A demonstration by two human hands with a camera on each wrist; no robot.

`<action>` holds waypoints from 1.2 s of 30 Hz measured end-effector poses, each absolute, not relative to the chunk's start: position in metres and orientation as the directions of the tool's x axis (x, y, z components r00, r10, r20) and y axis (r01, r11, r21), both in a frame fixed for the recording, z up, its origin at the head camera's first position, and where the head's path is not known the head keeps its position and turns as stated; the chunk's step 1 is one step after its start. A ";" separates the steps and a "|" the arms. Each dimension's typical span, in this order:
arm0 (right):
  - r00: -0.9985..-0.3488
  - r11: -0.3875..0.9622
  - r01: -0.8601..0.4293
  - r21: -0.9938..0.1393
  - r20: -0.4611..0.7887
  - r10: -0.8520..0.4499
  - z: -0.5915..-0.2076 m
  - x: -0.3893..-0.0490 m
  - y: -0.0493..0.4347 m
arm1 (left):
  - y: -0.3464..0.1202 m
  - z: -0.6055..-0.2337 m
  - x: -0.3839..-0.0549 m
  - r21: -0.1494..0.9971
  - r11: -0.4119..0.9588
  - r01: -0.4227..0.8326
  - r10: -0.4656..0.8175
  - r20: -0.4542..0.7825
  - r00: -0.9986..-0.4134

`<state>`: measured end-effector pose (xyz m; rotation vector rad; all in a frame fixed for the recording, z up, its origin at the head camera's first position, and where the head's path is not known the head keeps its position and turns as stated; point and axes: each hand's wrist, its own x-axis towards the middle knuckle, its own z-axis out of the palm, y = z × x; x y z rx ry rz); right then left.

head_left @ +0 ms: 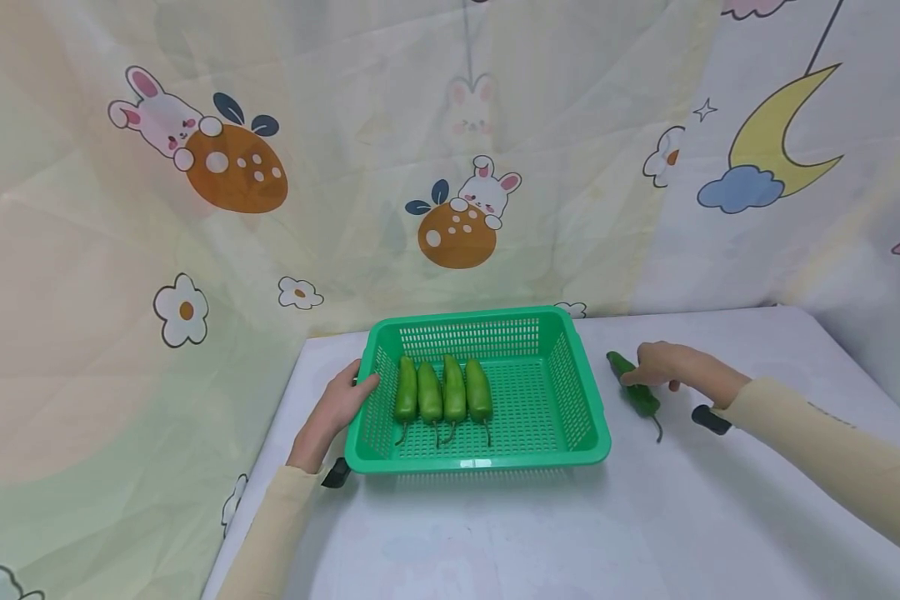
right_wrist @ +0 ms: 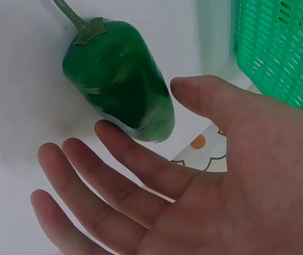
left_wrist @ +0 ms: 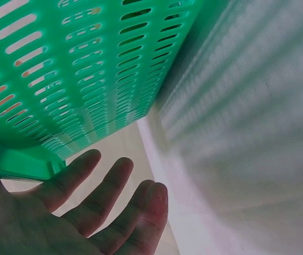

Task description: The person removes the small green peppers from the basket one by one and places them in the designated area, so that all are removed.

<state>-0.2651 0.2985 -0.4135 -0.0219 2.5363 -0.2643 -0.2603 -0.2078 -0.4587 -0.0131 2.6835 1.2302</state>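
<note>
basket (head_left: 547,459) touches relaxed left hand (head_left: 333,408); unclenched right hand (head_left: 671,368) straddles lone green pepper (right_wrist: 119,77)

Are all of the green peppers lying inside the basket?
No, four peppers lie in the green basket, but a darker pepper lies outside it, at the right hand.

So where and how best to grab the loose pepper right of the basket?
Around mid-body, I'd say, from above: thumb on the pepper's long side facing the basket, fingers on the opposite side. It lies lengthwise on the table, so pinching across its narrower width should suit. Avoid the stem: thin.
</note>
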 end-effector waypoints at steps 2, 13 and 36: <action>-0.832 0.981 0.043 -0.189 -0.551 -0.069 -0.413 -0.265 0.299 | -0.208 -0.459 -0.260 0.749 0.657 -0.086 0.070 -0.175 -0.982; -0.830 0.979 0.058 -0.196 -0.554 -0.062 -0.400 -0.265 0.297 | -0.208 -0.460 -0.260 0.755 0.652 -0.075 0.078 -0.165 -0.983; -0.833 0.977 0.015 -0.212 -0.543 -0.105 -0.368 -0.273 0.298 | -0.208 -0.459 -0.260 0.757 0.650 -0.066 0.084 -0.157 -0.984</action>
